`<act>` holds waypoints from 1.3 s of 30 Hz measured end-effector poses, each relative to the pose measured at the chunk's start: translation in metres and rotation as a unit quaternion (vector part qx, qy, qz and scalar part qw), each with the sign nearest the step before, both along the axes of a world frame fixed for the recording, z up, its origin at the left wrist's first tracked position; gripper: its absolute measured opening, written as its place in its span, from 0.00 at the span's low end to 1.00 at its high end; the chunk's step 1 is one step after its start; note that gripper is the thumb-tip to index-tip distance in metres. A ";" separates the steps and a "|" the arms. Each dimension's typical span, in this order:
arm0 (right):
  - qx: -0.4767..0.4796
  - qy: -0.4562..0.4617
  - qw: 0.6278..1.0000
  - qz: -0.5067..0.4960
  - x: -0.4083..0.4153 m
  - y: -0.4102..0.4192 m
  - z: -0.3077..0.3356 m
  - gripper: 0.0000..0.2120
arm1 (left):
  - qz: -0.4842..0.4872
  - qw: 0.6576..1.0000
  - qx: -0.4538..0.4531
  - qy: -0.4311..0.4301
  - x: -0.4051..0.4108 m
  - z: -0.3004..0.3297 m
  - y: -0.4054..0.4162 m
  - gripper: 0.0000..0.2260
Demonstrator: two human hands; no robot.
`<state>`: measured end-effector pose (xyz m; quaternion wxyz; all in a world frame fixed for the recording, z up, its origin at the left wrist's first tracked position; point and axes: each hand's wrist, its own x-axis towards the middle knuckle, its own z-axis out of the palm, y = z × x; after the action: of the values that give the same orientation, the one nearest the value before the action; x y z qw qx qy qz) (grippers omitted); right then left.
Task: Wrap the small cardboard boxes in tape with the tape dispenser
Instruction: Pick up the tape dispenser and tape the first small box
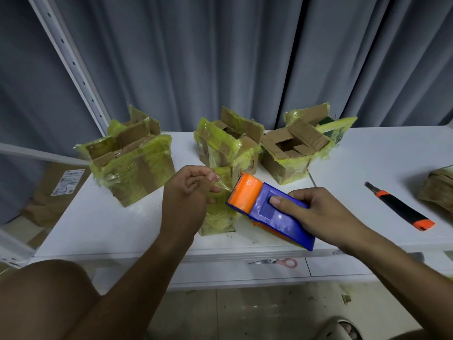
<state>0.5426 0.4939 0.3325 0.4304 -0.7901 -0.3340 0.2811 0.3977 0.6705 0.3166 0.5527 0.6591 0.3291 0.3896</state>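
Standing open-topped on the white shelf (367,153), three tape-wrapped cardboard boxes (132,163).

The right hand (316,212) grips a blue and orange tape dispenser (267,212), thumb on top. The left hand (188,192) pinches the clear tape end (221,184) drawn from it. Between and just beyond the hands stands a small tape-wrapped box (220,217) on the white bench (110,229). A utility knife (399,207) lies right of the right hand.

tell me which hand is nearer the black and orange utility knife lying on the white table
Right. The right hand, gripping the blue and orange tape dispenser, is just left of the utility knife. The left hand, pinching the tape end, sits farther left, beyond the dispenser.
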 end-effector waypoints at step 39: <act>-0.104 -0.089 0.988 0.071 0.031 0.034 0.023 0.27 | -0.238 0.877 0.290 0.300 -0.020 -0.031 0.038 0.19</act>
<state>0.5740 0.5281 0.3550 0.2932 -0.8267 -0.3954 0.2725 0.3779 0.7087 0.2853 0.2876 0.9336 0.1842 0.1081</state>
